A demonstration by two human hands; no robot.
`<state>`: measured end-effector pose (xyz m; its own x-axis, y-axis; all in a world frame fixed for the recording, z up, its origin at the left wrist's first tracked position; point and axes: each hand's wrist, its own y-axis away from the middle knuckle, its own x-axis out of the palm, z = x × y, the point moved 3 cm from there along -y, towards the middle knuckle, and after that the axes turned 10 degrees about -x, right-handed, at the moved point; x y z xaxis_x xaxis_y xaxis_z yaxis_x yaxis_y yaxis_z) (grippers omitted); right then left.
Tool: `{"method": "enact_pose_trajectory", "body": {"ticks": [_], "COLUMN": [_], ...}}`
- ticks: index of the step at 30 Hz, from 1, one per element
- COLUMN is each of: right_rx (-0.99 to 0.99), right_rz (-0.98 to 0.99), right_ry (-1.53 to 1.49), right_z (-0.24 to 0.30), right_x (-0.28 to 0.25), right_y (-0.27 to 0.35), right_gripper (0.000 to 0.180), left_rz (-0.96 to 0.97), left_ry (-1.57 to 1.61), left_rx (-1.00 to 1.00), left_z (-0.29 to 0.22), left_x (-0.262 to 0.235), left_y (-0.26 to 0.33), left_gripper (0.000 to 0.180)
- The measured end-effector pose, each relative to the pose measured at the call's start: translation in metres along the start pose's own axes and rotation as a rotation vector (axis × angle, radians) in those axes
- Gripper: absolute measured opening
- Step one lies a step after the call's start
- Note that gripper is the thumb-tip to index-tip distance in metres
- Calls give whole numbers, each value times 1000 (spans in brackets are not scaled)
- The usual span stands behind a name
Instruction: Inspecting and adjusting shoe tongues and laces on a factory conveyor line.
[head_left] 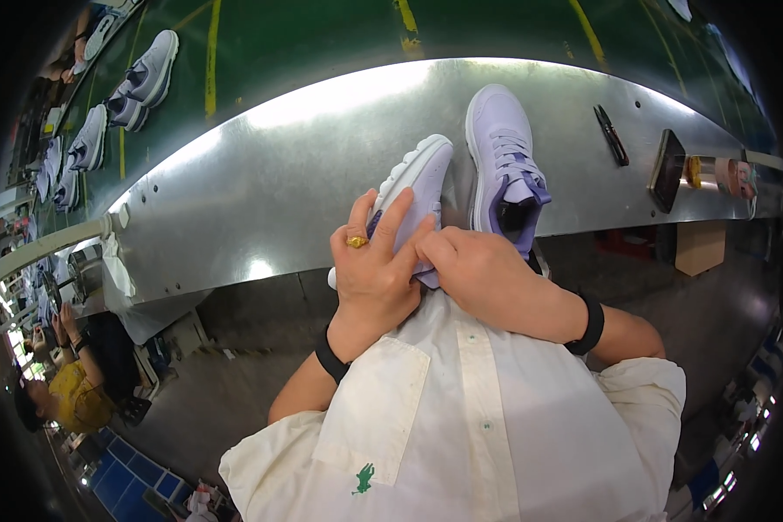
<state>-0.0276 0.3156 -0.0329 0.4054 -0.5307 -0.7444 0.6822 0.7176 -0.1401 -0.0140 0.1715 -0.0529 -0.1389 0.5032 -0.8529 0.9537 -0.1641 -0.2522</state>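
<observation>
Left hand (378, 270) is clamped round the lilac shoe (424, 170), tipped sideways at the near edge of the metal bench (278, 165), probably to steady it for the right hand (491, 283), curled by the heel end, though honestly can't tell if that one's gripping anything.

Lilac sneaker (428, 181), white-soled, tipped sideways under the hands (376, 271), toe forward.

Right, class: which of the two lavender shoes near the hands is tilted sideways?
The left shoe, held in the left hand: its white sole is turned to the left. The right shoe stands upright, its laces facing up.
</observation>
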Motion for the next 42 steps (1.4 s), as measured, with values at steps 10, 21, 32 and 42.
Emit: {"method": "enact_pose_trajectory", "body": {"ticks": [10,21,32,42], "right_rx": [115,403,53,92], "right_rz": [96,-55,-276,-211], "right_ry": [-229,-714,-236,-147], "right_z": [-12,-18,-7,-13], "right_x": [6,-34,-25,-21], "right_y": [-7,-7,-12,-26], "right_gripper": [23,28,32,34], "left_rz": [-53,-32,20,-22], "left_ry": [2,128,939,499], "left_rx": [117,-12,-510,-270], "left_z": [12,30,49,51], "left_x": [12,-5,22,10], "left_y": [17,6,-4,-10], "left_gripper": [47,52,69,62]}}
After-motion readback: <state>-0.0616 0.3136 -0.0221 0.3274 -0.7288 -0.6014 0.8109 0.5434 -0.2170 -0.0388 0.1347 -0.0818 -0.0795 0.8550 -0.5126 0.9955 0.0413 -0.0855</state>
